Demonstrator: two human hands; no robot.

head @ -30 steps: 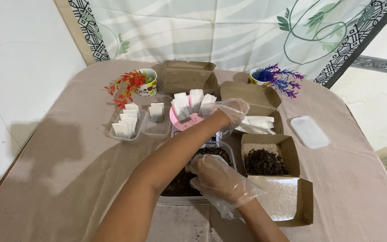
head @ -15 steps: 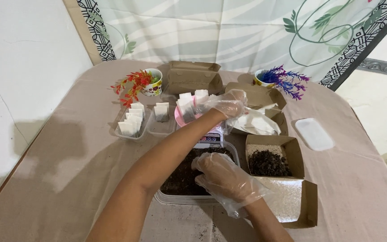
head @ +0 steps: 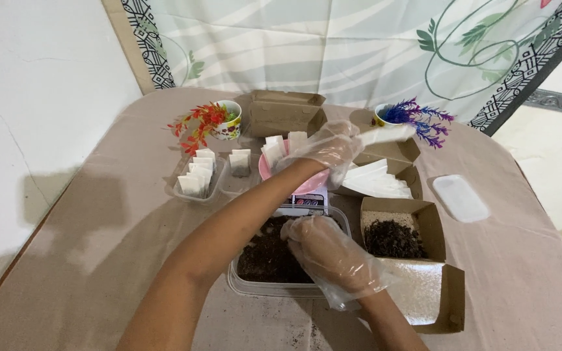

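Now: left hand (head: 323, 148), gloved, fingers pinching one white sachet (head: 385, 134) above the box of sachets (head: 378, 182). Right hand (head: 326, 250), gloved, fingers curled loosely in the soil tub (head: 274, 257), grip unclear. Two flower cups (head: 229, 120), three cardboard boxes on the surface (head: 99, 247).

I see a flat white paper sachet (head: 385, 134) lifted level above the open box of stacked sachets (head: 378, 184). Nearer me, a clear plastic tub (head: 261, 286) lies upright, full of dark loose soil.
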